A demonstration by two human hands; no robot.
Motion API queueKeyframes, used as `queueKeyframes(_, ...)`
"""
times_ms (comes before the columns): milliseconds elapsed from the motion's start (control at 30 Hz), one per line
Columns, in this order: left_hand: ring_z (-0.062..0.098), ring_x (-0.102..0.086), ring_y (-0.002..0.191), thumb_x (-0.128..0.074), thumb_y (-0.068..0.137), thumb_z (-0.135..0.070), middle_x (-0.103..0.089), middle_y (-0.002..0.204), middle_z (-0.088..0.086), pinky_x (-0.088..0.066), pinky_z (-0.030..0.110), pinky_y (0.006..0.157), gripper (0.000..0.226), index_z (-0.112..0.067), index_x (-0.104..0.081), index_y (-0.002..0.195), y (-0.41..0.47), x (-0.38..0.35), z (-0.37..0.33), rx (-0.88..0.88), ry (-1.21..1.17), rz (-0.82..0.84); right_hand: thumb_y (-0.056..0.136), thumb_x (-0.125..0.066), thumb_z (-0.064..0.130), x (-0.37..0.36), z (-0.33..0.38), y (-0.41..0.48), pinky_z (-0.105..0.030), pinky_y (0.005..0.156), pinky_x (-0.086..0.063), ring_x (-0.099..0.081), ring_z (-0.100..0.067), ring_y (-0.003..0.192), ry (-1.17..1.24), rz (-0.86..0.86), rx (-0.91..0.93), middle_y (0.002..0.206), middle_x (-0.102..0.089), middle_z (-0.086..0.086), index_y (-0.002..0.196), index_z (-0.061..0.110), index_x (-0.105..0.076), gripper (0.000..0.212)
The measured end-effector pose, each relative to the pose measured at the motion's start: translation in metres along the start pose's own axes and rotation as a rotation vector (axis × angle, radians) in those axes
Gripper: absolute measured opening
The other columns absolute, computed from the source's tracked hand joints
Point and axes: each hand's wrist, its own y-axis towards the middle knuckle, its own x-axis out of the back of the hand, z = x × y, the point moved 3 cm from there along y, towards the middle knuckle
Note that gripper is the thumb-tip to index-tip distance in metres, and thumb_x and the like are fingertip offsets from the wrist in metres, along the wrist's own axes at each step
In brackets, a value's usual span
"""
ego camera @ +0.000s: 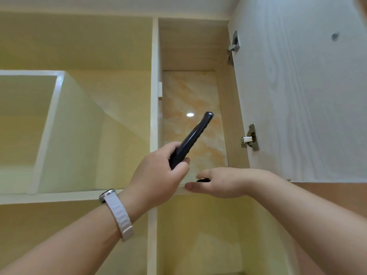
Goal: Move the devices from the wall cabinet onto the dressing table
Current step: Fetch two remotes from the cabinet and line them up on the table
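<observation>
Both hands closed around devices.

Phone before cabinet, door rightward

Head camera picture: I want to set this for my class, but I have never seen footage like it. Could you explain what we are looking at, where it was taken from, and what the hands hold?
There is no machine here. One wide-angle camera on a person's head looks up into an open wall cabinet with a pale wood-grain door swung out to the right. The left hand, above a wrist with a white-strapped watch, grips a dark, slim, flat phone-like device, tilted up to the right. The right hand rests at the front edge of the cabinet shelf, its fingers around a small black object that is mostly hidden, so I cannot tell what it is. The dressing table is out of view.
</observation>
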Motion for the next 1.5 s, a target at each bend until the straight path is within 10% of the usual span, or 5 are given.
queueKeyframes(133,0.006,-0.039,0.048,-0.060,0.090,-0.029,-0.047,0.054,-0.012,-0.034,0.019,0.047,0.010,-0.038,-0.061,0.090,-0.016,-0.001,0.001,-0.008,-0.094,-0.066,0.075,-0.039,0.086,-0.003,0.001,-0.006,-0.031,0.069,-0.047,-0.058,-0.008,0.082,-0.025,-0.146,0.090,0.087,-0.059,0.017,0.108,0.029,-0.059,0.069)
queueKeyframes(400,0.019,-0.054,0.056,-0.064,0.092,-0.025,-0.058,0.064,0.004,-0.042,0.029,0.050,0.010,-0.034,-0.062,0.088,-0.047,-0.002,-0.001,0.044,-0.259,-0.238,0.086,-0.070,0.025,-0.007,-0.010,-0.042,-0.029,0.069,-0.046,-0.054,-0.015,0.078,0.007,-0.727,0.348,0.086,-0.058,0.006,0.093,0.016,-0.066,0.013)
queueKeyframes(700,0.020,-0.063,0.066,-0.068,0.086,-0.028,-0.067,0.074,0.002,-0.054,0.042,0.058,0.013,-0.039,-0.064,0.092,-0.093,-0.031,-0.010,0.231,-0.330,-0.206,0.081,-0.071,0.006,-0.023,-0.030,-0.090,-0.040,0.057,-0.050,-0.056,-0.027,0.067,0.014,-1.042,0.248,0.079,-0.058,-0.005,0.085,0.006,-0.060,0.012)
queueKeyframes(1000,0.018,-0.073,0.076,-0.064,0.090,-0.025,-0.073,0.081,0.000,-0.059,0.046,0.071,0.009,-0.031,-0.065,0.084,-0.145,-0.069,-0.028,0.497,-0.505,-0.118,0.087,-0.059,0.023,-0.074,-0.054,-0.113,-0.041,0.071,-0.050,-0.056,-0.024,0.083,0.166,-0.880,-0.035,0.099,-0.056,0.001,0.107,0.017,-0.059,0.020)
queueKeyframes(1500,0.025,-0.074,0.076,-0.061,0.092,-0.018,-0.076,0.089,0.000,-0.058,0.043,0.069,0.009,-0.024,-0.067,0.094,-0.237,-0.134,-0.016,0.757,-0.798,0.077,0.087,-0.060,0.018,-0.187,-0.060,-0.186,-0.018,0.044,-0.029,-0.034,-0.006,0.048,0.777,-0.700,-0.342,0.054,-0.039,0.012,0.075,0.012,-0.053,0.016)
